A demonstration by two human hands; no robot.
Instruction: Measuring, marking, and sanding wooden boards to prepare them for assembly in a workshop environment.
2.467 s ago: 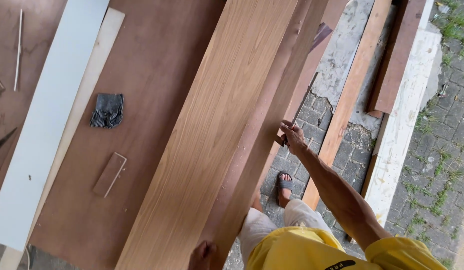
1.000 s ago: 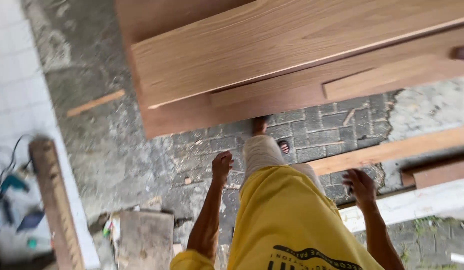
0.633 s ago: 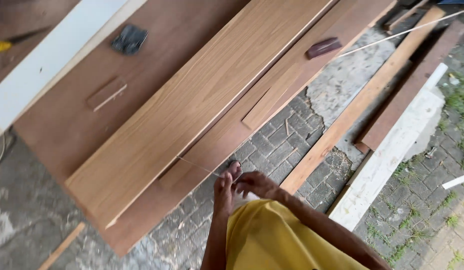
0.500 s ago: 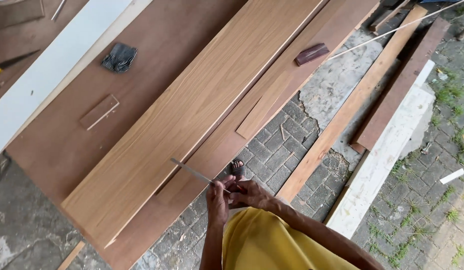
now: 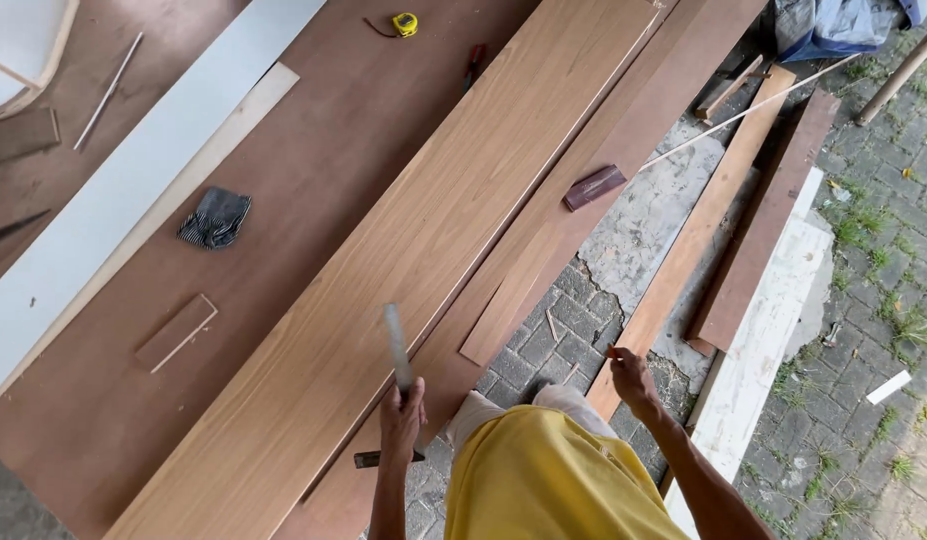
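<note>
Your left hand (image 5: 401, 420) is closed around the lower end of a metal ruler (image 5: 396, 345), fingers wrapped tight on it; the blade rises out of the top of the fist and lies over the near edge of the long light wood board (image 5: 423, 250), blurred along its length. A dark short part (image 5: 368, 459) shows just below the fist; whether it belongs to the ruler cannot be told. Your right hand (image 5: 630, 378) holds nothing, its fingers loosely curled, hanging just beside the near end of a narrow plank (image 5: 698, 230) on the ground, well apart from the ruler. The light board rests on a wide brown sheet (image 5: 313, 150), with a thin strip of veneer (image 5: 513, 300) along its right edge. On the sheet, left of the board, lie a striped cloth (image 5: 214, 217) and a small wood block (image 5: 176, 332); a yellow tape measure (image 5: 404, 23) sits at the far end. A dark sanding block (image 5: 594, 186) lies on the right-hand boards. A white panel (image 5: 113, 200) runs along the left side.
</note>
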